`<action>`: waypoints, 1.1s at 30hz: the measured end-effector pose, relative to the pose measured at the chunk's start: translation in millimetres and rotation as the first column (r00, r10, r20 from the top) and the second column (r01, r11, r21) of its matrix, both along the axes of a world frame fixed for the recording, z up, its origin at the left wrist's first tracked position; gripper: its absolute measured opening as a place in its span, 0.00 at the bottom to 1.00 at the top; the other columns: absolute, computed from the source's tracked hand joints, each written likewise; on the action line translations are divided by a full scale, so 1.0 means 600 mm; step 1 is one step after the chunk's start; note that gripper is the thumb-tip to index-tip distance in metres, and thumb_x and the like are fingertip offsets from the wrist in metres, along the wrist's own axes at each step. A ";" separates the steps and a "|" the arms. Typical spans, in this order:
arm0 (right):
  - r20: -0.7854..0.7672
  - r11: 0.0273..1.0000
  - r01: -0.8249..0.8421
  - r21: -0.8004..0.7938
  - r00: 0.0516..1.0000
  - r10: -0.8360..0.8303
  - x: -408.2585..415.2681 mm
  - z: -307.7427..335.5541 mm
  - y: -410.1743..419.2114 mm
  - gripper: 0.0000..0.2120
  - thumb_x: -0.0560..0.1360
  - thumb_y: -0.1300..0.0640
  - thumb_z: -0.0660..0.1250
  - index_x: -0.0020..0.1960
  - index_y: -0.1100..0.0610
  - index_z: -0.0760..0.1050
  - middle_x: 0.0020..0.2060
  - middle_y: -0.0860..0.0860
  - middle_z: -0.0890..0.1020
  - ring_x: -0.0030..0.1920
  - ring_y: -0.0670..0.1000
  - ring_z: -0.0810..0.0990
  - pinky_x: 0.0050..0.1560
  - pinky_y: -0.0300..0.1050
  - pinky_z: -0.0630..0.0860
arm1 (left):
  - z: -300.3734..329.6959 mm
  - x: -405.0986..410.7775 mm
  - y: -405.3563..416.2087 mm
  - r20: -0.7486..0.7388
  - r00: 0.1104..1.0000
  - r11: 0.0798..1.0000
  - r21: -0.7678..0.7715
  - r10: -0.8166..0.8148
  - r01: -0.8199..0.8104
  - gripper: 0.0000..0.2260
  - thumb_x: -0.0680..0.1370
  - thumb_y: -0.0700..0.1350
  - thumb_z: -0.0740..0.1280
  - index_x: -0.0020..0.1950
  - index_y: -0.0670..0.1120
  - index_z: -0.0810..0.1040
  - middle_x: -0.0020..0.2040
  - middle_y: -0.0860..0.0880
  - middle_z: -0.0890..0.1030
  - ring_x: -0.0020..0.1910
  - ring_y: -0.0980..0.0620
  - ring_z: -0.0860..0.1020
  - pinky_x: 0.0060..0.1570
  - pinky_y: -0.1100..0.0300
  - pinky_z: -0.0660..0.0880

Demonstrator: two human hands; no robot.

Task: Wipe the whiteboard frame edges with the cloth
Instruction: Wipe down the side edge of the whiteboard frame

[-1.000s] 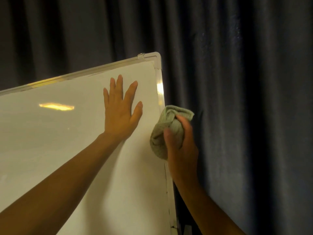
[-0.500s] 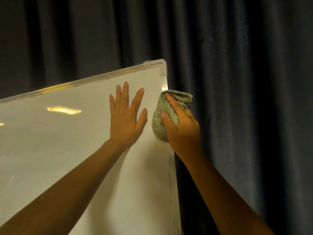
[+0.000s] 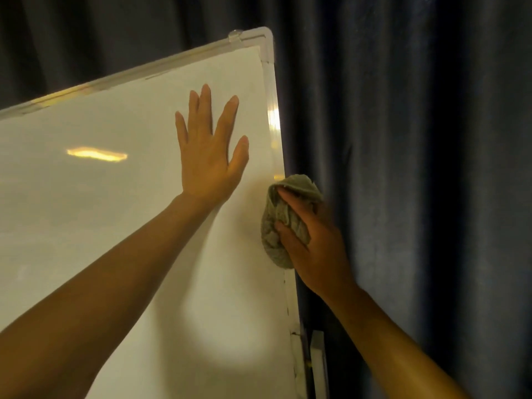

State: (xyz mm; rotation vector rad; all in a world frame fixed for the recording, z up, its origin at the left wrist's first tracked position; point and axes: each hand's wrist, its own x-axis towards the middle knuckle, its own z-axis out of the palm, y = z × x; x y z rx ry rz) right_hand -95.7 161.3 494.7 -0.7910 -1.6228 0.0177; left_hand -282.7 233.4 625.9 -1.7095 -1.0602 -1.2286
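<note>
Against right frame edge (image 3: 273, 122) of whiteboard (image 3: 100, 211), about midway down visible length, bunched green-grey cloth (image 3: 280, 226) pressed by right hand (image 3: 313, 249); fingers (image 3: 288, 230) clamped on cloth, thumb dug into folds. Left hand (image 3: 208, 156) flat on board face just left of cloth, fingers spread apart, holding nothing. Dark curtain (image 3: 417, 168) hangs behind board. Light reflection (image 3: 96, 154) glares on white face.

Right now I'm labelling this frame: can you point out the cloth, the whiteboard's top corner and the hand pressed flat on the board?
cloth (image 3: 273, 240): head view, its bunched lower part.
whiteboard corner (image 3: 266, 36): head view, rounded frame corner.
left hand (image 3: 208, 165): head view, its back.
</note>
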 end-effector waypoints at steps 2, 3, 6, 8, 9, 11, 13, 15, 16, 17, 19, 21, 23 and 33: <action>0.039 1.000 0.004 -0.005 0.999 -0.004 0.006 -0.022 -0.006 0.23 0.80 0.46 0.64 0.74 0.37 0.66 0.66 0.41 0.72 0.60 0.23 0.64 0.59 0.19 0.61 | -0.020 0.007 -0.005 -0.017 1.000 1.000 -0.014 0.007 -0.007 0.32 0.85 0.67 0.42 0.86 0.53 0.55 0.87 0.42 0.52 0.87 0.38 0.49 0.82 0.29 0.47; 0.053 1.000 -0.007 -0.009 0.999 0.008 0.008 -0.037 -0.010 0.23 0.80 0.47 0.65 0.73 0.37 0.66 0.64 0.36 0.70 0.60 0.22 0.62 0.59 0.19 0.60 | -0.032 0.011 -0.008 -0.032 0.999 1.000 -0.022 0.010 -0.011 0.33 0.85 0.67 0.42 0.86 0.52 0.55 0.87 0.41 0.52 0.86 0.37 0.49 0.81 0.29 0.47; 0.082 0.995 -0.059 -0.076 0.995 0.065 0.015 -0.081 -0.025 0.25 0.80 0.49 0.67 0.70 0.30 0.64 0.62 0.26 0.66 0.62 0.21 0.61 0.61 0.19 0.59 | -0.065 0.022 -0.017 -0.079 0.996 0.997 -0.063 0.044 -0.049 0.34 0.85 0.67 0.43 0.86 0.48 0.58 0.86 0.38 0.54 0.86 0.34 0.50 0.81 0.28 0.49; 0.101 0.972 -0.130 -0.196 0.983 0.152 0.029 -0.096 -0.032 0.24 0.80 0.49 0.66 0.67 0.26 0.63 0.64 0.30 0.68 0.64 0.25 0.65 0.65 0.24 0.63 | -0.082 0.031 -0.025 -0.078 0.996 0.995 -0.086 0.044 -0.050 0.34 0.86 0.66 0.44 0.85 0.46 0.60 0.86 0.37 0.55 0.85 0.33 0.52 0.81 0.28 0.51; 0.115 0.946 -0.172 -0.274 0.971 0.210 0.041 -0.094 -0.037 0.24 0.80 0.49 0.66 0.66 0.25 0.62 0.65 0.32 0.70 0.65 0.28 0.67 0.67 0.28 0.66 | -0.090 0.035 -0.030 -0.078 0.996 0.995 -0.091 0.030 -0.037 0.34 0.86 0.65 0.44 0.84 0.45 0.62 0.85 0.36 0.56 0.85 0.33 0.52 0.80 0.27 0.51; 0.164 0.897 -0.205 -0.391 0.944 0.287 0.069 -0.077 -0.044 0.25 0.81 0.51 0.66 0.65 0.24 0.61 0.63 0.27 0.70 0.63 0.26 0.69 0.66 0.28 0.68 | -0.107 0.041 -0.038 -0.097 0.995 0.997 -0.081 -0.006 -0.002 0.31 0.86 0.63 0.47 0.83 0.45 0.64 0.85 0.35 0.58 0.85 0.31 0.54 0.79 0.25 0.52; 0.178 0.866 -0.194 -0.461 0.936 0.304 0.098 -0.059 -0.052 0.29 0.80 0.51 0.67 0.63 0.18 0.61 0.56 0.20 0.72 0.58 0.23 0.71 0.58 0.22 0.70 | -0.126 0.047 -0.047 -0.132 0.989 0.997 -0.063 -0.061 0.053 0.27 0.87 0.61 0.49 0.81 0.48 0.63 0.84 0.34 0.59 0.84 0.30 0.55 0.78 0.24 0.53; 0.081 0.842 -0.248 -0.479 0.942 0.324 0.116 -0.062 -0.061 0.31 0.79 0.54 0.68 0.64 0.19 0.62 0.54 0.18 0.74 0.57 0.25 0.74 0.53 0.21 0.70 | -0.148 0.054 -0.056 -0.164 0.982 0.994 -0.073 -0.098 0.087 0.25 0.87 0.61 0.49 0.80 0.50 0.61 0.84 0.36 0.60 0.84 0.30 0.55 0.77 0.23 0.52; -0.026 0.826 -0.310 -0.471 0.941 0.339 0.120 -0.074 -0.063 0.30 0.80 0.57 0.67 0.67 0.24 0.64 0.56 0.21 0.76 0.58 0.27 0.75 0.53 0.22 0.71 | -0.158 0.056 -0.060 -0.178 0.978 0.992 -0.081 -0.107 0.094 0.25 0.87 0.61 0.49 0.80 0.51 0.61 0.84 0.37 0.60 0.84 0.31 0.54 0.77 0.23 0.52; -0.146 0.814 -0.364 -0.453 0.931 0.334 0.121 -0.099 -0.066 0.29 0.80 0.61 0.66 0.69 0.30 0.65 0.58 0.25 0.77 0.61 0.31 0.76 0.55 0.25 0.72 | -0.171 0.058 -0.065 -0.196 0.973 0.990 -0.094 -0.120 0.103 0.25 0.87 0.61 0.49 0.81 0.52 0.60 0.85 0.37 0.59 0.84 0.31 0.53 0.78 0.23 0.51; -0.336 0.829 -0.396 -0.395 0.902 0.271 0.111 -0.160 -0.074 0.28 0.80 0.66 0.64 0.69 0.38 0.69 0.62 0.35 0.80 0.63 0.37 0.77 0.59 0.30 0.74 | -0.196 0.060 -0.070 -0.232 0.964 0.988 -0.109 -0.133 0.110 0.25 0.87 0.60 0.49 0.82 0.51 0.60 0.85 0.37 0.57 0.85 0.31 0.52 0.78 0.23 0.50; -0.447 0.854 -0.367 -0.368 0.875 0.183 0.092 -0.216 -0.082 0.28 0.80 0.71 0.61 0.68 0.41 0.72 0.62 0.38 0.81 0.63 0.39 0.78 0.61 0.33 0.75 | -0.213 0.061 -0.074 -0.251 0.958 0.987 -0.121 -0.135 0.108 0.26 0.88 0.61 0.48 0.83 0.51 0.59 0.85 0.37 0.55 0.85 0.30 0.51 0.78 0.23 0.50; -0.505 0.879 -0.328 -0.347 0.855 0.119 0.068 -0.246 -0.087 0.29 0.79 0.72 0.59 0.67 0.41 0.73 0.60 0.32 0.80 0.62 0.36 0.77 0.60 0.29 0.74 | -0.222 0.066 -0.077 -0.233 0.961 0.984 -0.133 -0.147 0.119 0.28 0.88 0.63 0.46 0.84 0.51 0.57 0.86 0.38 0.53 0.85 0.30 0.50 0.78 0.23 0.48; -0.710 0.922 -0.126 -0.365 0.679 -0.187 0.012 -0.345 -0.106 0.29 0.80 0.66 0.63 0.57 0.29 0.77 0.54 0.32 0.82 0.61 0.41 0.79 0.56 0.33 0.75 | -0.272 0.058 -0.072 -0.298 0.931 0.976 -0.120 -0.210 0.182 0.26 0.88 0.61 0.49 0.83 0.49 0.62 0.85 0.37 0.58 0.84 0.28 0.51 0.78 0.22 0.48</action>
